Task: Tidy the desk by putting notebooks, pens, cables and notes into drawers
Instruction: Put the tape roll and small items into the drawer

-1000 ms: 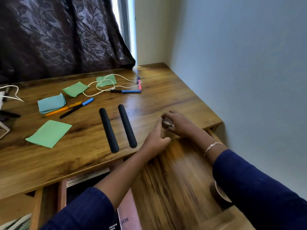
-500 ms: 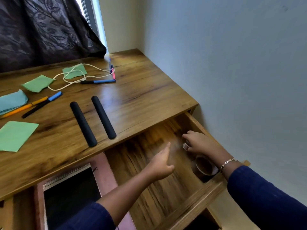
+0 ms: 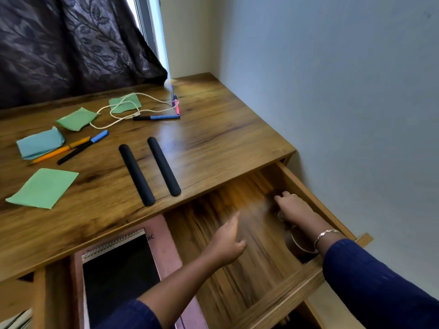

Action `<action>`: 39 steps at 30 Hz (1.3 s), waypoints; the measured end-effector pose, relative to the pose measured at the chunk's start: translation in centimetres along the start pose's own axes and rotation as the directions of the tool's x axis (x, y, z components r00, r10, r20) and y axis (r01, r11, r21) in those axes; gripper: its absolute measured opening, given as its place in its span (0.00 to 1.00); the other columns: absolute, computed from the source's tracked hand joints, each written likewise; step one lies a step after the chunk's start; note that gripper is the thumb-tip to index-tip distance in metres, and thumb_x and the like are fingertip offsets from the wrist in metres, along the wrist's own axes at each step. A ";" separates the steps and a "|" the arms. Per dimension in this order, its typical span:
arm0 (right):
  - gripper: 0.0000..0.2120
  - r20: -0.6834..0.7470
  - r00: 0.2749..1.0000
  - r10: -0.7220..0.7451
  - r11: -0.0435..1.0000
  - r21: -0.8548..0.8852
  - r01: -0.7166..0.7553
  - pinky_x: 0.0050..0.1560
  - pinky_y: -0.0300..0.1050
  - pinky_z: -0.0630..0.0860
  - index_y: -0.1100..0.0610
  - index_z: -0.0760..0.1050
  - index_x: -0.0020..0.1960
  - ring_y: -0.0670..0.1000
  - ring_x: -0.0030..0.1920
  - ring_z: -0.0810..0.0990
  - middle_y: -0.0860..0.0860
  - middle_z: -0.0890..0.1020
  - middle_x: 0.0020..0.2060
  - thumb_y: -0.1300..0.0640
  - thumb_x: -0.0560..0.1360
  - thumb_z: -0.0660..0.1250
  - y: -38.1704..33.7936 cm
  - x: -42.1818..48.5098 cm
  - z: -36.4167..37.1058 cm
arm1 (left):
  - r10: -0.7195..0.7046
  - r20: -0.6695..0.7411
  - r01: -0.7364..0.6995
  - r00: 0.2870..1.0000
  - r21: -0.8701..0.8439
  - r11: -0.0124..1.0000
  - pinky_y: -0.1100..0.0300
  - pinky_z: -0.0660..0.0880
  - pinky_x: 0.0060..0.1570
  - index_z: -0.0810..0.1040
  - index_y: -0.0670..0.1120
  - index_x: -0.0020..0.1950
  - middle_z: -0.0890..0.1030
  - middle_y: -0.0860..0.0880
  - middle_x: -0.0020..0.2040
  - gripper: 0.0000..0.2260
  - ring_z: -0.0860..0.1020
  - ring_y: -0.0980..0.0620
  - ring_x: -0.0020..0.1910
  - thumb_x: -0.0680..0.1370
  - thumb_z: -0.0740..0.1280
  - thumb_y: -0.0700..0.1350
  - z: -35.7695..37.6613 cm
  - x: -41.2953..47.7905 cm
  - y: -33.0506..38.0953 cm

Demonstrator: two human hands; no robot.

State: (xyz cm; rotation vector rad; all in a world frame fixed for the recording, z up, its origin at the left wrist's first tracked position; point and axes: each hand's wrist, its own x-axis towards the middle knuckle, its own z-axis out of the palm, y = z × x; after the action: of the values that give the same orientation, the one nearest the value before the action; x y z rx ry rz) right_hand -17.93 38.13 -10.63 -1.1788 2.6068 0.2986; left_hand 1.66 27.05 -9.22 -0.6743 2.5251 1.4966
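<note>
On the wooden desk (image 3: 225,138) lay pens (image 3: 155,117) and notes (image 3: 42,187). My right hand (image 3: 294,210) was deep in the open drawer (image 3: 273,302), tidying, I think; its grip was too blurry to tell. My left hand (image 3: 225,243) hung loose, empty.

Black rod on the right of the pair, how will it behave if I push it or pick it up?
The black rod looks cylindrical with rounded ends, so a sideways push would probably roll it, perhaps into its twin. Its matte surface suggests an easy, non-slippery grip. It lies straight, so likely stiff.
</note>
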 end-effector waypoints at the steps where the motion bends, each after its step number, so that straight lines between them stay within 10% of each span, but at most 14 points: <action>1: 0.17 -0.031 0.999 0.013 0.999 0.040 -0.012 0.43 0.41 0.72 0.58 0.69 0.63 0.51 0.50 0.72 0.54 0.72 0.53 0.62 0.75 0.64 -0.2 -0.1 -0.3 | 0.013 -0.040 -0.013 0.999 0.006 1.000 0.59 0.66 0.66 0.51 0.50 0.77 0.61 0.49 0.74 0.31 0.64 0.51 0.71 0.78 0.63 0.43 -0.2 -0.2 -0.3; 8: 0.07 -0.405 0.912 0.063 0.887 0.442 0.135 0.44 0.37 0.69 0.56 0.76 0.50 0.45 0.44 0.73 0.50 0.78 0.46 0.58 0.73 0.68 -5.5 -1.5 -6.4 | 0.076 -0.710 -0.100 0.700 0.008 0.995 0.66 0.74 0.41 0.72 0.49 0.58 0.75 0.52 0.48 0.10 0.76 0.57 0.45 0.77 0.64 0.42 -5.9 -0.9 -1.4; 14: 0.07 -0.336 0.942 -0.021 0.741 0.627 0.240 0.53 0.50 0.76 0.59 0.80 0.47 0.53 0.49 0.80 0.54 0.83 0.45 0.57 0.72 0.70 -13.9 2.7 -10.6 | -0.262 -0.917 0.308 0.301 -0.166 0.937 0.56 0.71 0.44 0.74 0.43 0.57 0.76 0.44 0.53 0.12 0.75 0.45 0.52 0.74 0.68 0.43 -14.2 0.2 -3.2; 23: 0.12 -0.290 0.957 -0.028 0.786 0.585 0.200 0.48 0.47 0.71 0.62 0.76 0.51 0.58 0.53 0.77 0.58 0.80 0.50 0.55 0.73 0.68 -23.4 6.1 -11.7 | -0.483 -0.807 0.644 0.340 -0.174 0.745 0.54 0.70 0.55 0.70 0.39 0.62 0.73 0.40 0.62 0.21 0.72 0.43 0.59 0.74 0.69 0.48 -16.5 2.8 -3.9; 39: 0.12 -0.144 0.986 0.087 0.782 0.623 0.022 0.47 0.47 0.72 0.61 0.73 0.54 0.59 0.55 0.77 0.58 0.79 0.53 0.60 0.72 0.68 -25.3 6.7 -11.8 | -0.557 -0.757 0.516 0.342 -0.344 0.784 0.59 0.70 0.37 0.75 0.40 0.54 0.79 0.43 0.52 0.09 0.78 0.45 0.51 0.74 0.69 0.39 -17.1 2.6 -3.5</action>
State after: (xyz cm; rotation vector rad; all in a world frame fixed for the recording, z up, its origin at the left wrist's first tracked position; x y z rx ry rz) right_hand -4.85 13.52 -3.62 -0.9354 2.5300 -0.6520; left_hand 2.80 10.19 -4.31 -2.4709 2.2554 1.0625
